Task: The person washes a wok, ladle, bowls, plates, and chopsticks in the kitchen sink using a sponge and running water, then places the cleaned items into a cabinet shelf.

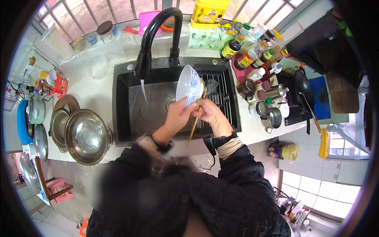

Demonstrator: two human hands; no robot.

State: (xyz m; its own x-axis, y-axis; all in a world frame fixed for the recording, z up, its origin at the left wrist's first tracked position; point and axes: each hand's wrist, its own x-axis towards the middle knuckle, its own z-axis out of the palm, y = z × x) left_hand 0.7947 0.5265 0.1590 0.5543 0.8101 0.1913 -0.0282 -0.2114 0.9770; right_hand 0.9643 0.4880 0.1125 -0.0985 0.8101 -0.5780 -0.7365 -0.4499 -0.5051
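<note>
My left hand point(177, 114) grips the rim of a white bowl with a blue pattern point(194, 84), which is tipped on its side above the sink. Beside its foot, my right hand point(210, 112) has its fingers closed around wooden chopsticks point(193, 129) that point down toward the sink's front edge. A yellowish item shows partly behind the bowl; I cannot tell what it is. A grey mesh scrubber point(211, 86) appears just right of the bowl, over the rack. Water point(144, 91) runs from the black faucet point(145, 47) into the black sink point(121, 118), left of the bowl.
A black drying rack point(226, 102) spans the sink's right side. Metal basins point(86, 134) stand on the left counter. Sauce bottles point(231, 49), jars point(258, 109) and a small metal pot point(271, 118) crowd the right counter, with a wok point(303, 86) beyond. A yellow oil jug point(208, 13) stands behind.
</note>
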